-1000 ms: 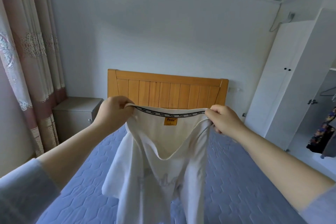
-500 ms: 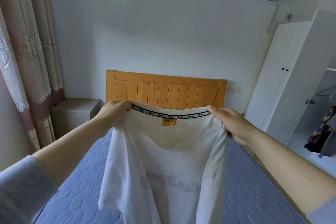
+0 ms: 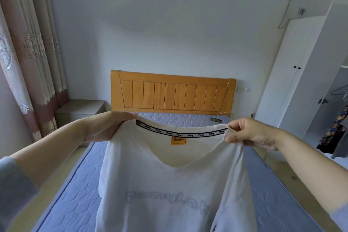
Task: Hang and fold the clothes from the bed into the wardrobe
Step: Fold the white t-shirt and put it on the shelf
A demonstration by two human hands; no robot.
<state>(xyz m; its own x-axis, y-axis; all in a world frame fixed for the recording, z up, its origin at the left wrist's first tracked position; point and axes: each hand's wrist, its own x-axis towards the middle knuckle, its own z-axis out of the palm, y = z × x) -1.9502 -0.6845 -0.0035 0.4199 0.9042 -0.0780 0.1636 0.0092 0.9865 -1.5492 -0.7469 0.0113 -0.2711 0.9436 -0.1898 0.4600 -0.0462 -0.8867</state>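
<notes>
The left hand (image 3: 111, 128) and right hand (image 3: 252, 133) pinched the collar ends of the white T-shirt (image 3: 169, 175), spread above the bed (image 3: 75, 194); a patterned garment (image 3: 334, 132) hung inside the open wardrobe (image 3: 293, 77).

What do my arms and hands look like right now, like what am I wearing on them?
Both hands are bare, left hand and right hand: no gloves, and no ring shows on the fingers. The forearms are bare too, with no watch or bracelet in sight. A light grey-blue left sleeve and matching right sleeve sit pushed up towards the elbows.
</notes>
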